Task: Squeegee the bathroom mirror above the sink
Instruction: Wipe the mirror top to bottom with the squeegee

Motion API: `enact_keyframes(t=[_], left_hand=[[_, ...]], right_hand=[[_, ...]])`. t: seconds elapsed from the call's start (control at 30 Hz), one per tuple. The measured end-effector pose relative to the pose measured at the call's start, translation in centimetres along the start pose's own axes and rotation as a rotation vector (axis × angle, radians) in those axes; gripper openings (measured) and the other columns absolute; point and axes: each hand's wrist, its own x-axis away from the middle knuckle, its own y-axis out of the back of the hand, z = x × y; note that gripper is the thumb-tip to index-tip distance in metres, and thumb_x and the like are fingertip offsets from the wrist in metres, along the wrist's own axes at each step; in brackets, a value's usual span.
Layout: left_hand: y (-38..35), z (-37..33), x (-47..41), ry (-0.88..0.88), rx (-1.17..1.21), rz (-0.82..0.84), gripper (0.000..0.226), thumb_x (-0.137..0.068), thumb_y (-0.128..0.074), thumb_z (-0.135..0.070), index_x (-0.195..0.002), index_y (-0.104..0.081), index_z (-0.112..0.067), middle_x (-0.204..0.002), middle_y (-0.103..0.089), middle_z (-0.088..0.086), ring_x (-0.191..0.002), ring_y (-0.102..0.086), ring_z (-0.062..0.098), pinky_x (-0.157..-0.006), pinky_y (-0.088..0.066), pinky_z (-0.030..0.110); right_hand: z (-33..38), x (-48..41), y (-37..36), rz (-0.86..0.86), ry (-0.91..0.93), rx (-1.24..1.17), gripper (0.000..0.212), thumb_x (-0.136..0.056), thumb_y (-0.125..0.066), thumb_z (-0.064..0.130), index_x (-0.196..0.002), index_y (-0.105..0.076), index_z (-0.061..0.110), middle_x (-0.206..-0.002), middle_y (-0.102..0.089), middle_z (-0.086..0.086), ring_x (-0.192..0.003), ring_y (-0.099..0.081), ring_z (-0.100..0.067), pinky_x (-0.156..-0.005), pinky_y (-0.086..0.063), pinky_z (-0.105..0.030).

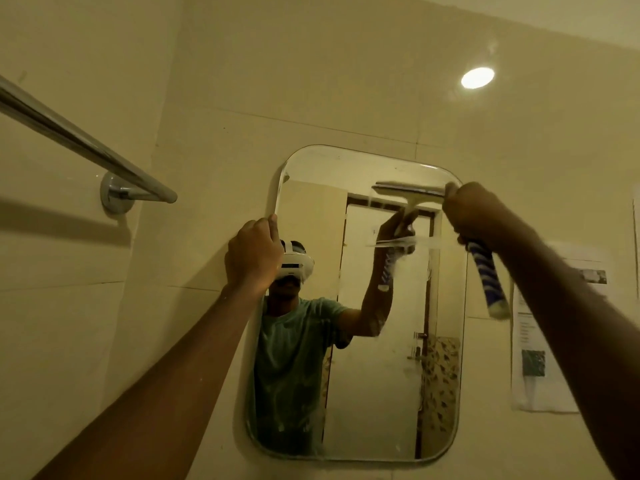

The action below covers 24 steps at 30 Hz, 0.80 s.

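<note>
Rounded-rectangle wall mirror (363, 393), upright, streaked and smeared. A squeegee (408, 191) with a blue-and-white striped handle lies blade-flat against the glass near its upper right corner.

Right hand (474, 213) presses squeegee (412, 192) to mirror (381, 375); left hand (252, 252) grips edge.

Your right hand (474, 213) is gripping the squeegee (408, 192), whose handle below your fist is looking like ribbed blue-and-white plastic. Under your left hand (252, 254), the mirror (381, 393) glass is showing glossy but streaked. The tiled wall (311, 81) is shining smooth, the towel rail (86, 147) polished metal, the sheet (533, 375) matt paper.
</note>
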Motion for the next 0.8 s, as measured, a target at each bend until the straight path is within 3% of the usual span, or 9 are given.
enact_keyframes(t=[0.07,0.17,0.33,0.57,0.7,0.8], left_hand=[[0.0,0.0,0.0,0.003,0.005,-0.006,0.050,-0.105,-0.026,-0.035,-0.096,-0.064,-0.004,-0.090,-0.066,0.012,-0.073,-0.053,0.019,-0.063,-0.039,0.031],[0.2,-0.2,0.1,0.018,0.008,0.004,0.050,-0.105,-0.026,-0.036,-0.098,-0.064,-0.004,-0.091,-0.065,0.012,-0.074,-0.054,0.019,-0.064,-0.038,0.031],[0.4,-0.3,0.7,-0.009,0.046,0.016,0.049,-0.105,-0.025,-0.036,-0.097,-0.062,-0.004,-0.092,-0.063,0.011,-0.081,-0.061,0.027,-0.065,-0.040,0.032],[0.2,0.0,0.6,0.022,0.092,0.014,0.049,-0.104,-0.026,-0.037,-0.095,-0.062,-0.004,-0.093,-0.063,0.012,-0.084,-0.061,0.030,-0.070,-0.048,0.038],[0.1,0.0,0.8,0.020,0.109,-0.007,0.049,-0.104,-0.028,-0.039,-0.096,-0.063,-0.005,-0.093,-0.064,0.011,-0.085,-0.062,0.029,-0.073,-0.051,0.040],[0.2,0.1,0.6,0.023,0.117,0.006,0.050,-0.104,-0.028,-0.040,-0.097,-0.064,-0.005,-0.095,-0.066,0.012,-0.086,-0.062,0.030,-0.075,-0.052,0.040]], right_hand=[[-1.8,1.6,-2.0,0.002,-0.001,-0.019,0.033,-0.104,-0.030,0.031,-0.092,-0.048,0.006,-0.075,-0.054,-0.010,-0.057,-0.056,-0.020,-0.053,-0.052,-0.032],[-4.0,4.6,-4.8,0.036,0.004,-0.065,0.046,-0.104,-0.028,0.036,-0.079,-0.052,0.006,-0.063,-0.054,-0.007,-0.047,-0.052,-0.016,-0.041,-0.043,-0.025],[-4.0,5.9,-4.0,0.089,-0.042,-0.034,0.045,-0.103,-0.030,0.039,-0.079,-0.053,0.008,-0.065,-0.055,-0.007,-0.050,-0.053,-0.016,-0.045,-0.044,-0.025],[-0.6,-0.5,2.0,0.024,-0.028,-0.032,0.035,-0.102,-0.033,0.017,-0.116,-0.054,-0.007,-0.066,-0.047,-0.010,-0.052,-0.048,-0.020,-0.047,-0.042,-0.031],[-2.9,1.6,-1.5,0.005,-0.026,-0.021,0.034,-0.104,-0.031,0.028,-0.088,-0.050,0.005,-0.072,-0.052,-0.010,-0.053,-0.053,-0.019,-0.047,-0.048,-0.028],[-5.3,4.6,-4.7,0.003,-0.035,-0.127,0.042,-0.104,-0.030,0.033,-0.076,-0.050,0.010,-0.065,-0.054,-0.007,-0.046,-0.051,-0.015,-0.040,-0.043,-0.024]])
